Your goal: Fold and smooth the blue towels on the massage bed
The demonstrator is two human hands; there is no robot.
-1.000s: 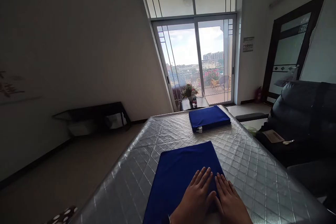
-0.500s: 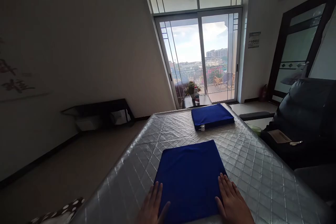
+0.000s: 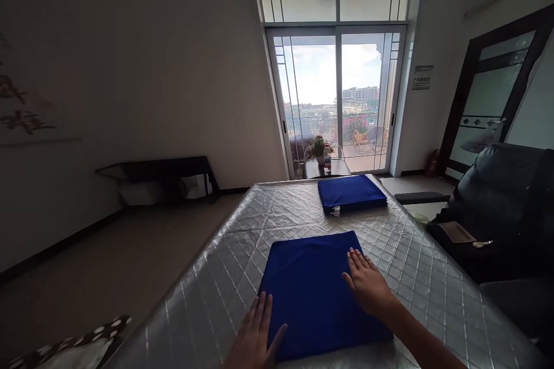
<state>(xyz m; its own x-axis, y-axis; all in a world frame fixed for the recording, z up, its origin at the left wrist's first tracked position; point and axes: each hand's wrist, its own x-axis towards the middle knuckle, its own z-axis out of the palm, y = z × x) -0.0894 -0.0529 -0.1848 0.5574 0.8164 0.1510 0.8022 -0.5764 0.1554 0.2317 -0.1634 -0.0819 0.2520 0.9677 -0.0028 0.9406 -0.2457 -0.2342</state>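
Note:
A folded blue cloth [image 3: 311,294] lies flat on the silver quilted table cover [image 3: 208,311] in front of me. My left hand [image 3: 255,331] rests at its near left edge, fingers stretched forward and thumb spread on the fabric. On its upper right part lies my right hand [image 3: 367,281], palm down with the fingers extended and the thumb apart. Neither hand grasps anything. Farther back, a second folded blue cloth [image 3: 351,193] in a thicker stack shows a small white tag at its front edge.
A small dark table [image 3: 314,170] with a potted plant [image 3: 318,148] and a bottle [image 3: 327,158] stands past the far edge. To the right is a black leather chair [image 3: 502,202] with a brown flat item [image 3: 457,232] on it. A low black shelf [image 3: 156,170] sits along the left wall.
My right hand has moved forward and inward, from the cloth's right edge onto its upper right part. The left hand stays at the left edge. The view has shifted slightly.

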